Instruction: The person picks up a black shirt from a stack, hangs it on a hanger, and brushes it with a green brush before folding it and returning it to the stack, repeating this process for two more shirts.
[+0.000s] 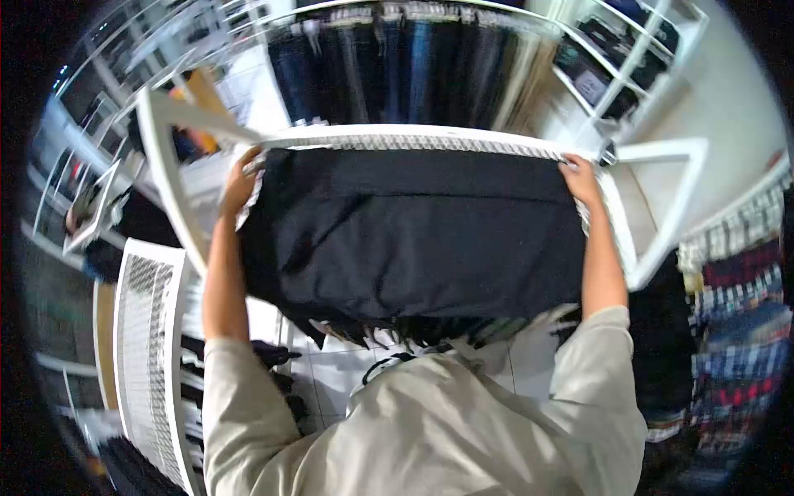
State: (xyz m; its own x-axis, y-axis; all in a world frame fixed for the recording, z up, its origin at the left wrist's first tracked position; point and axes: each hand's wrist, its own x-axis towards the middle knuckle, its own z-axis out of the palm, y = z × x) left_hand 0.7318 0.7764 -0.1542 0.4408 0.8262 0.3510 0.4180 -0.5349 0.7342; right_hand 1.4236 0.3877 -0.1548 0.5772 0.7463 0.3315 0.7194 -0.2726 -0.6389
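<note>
A wide piece of black cloth lies spread over the white mesh-topped rack, with a straight fold or seam running across its far part and some wrinkles at the left. My left hand is closed on its far left corner, close to the rack's rim. At the far right corner, my right hand pinches the cloth between thumb and fingers. Both arms are stretched forward, one along each side of the cloth. Most of the rack's mesh is hidden under it.
White frame arms rise at the rack's left and right ends. A rail of dark hanging trousers stands beyond. Another mesh rack is on the left; patterned garments hang at the right. Shelves hold folded clothes.
</note>
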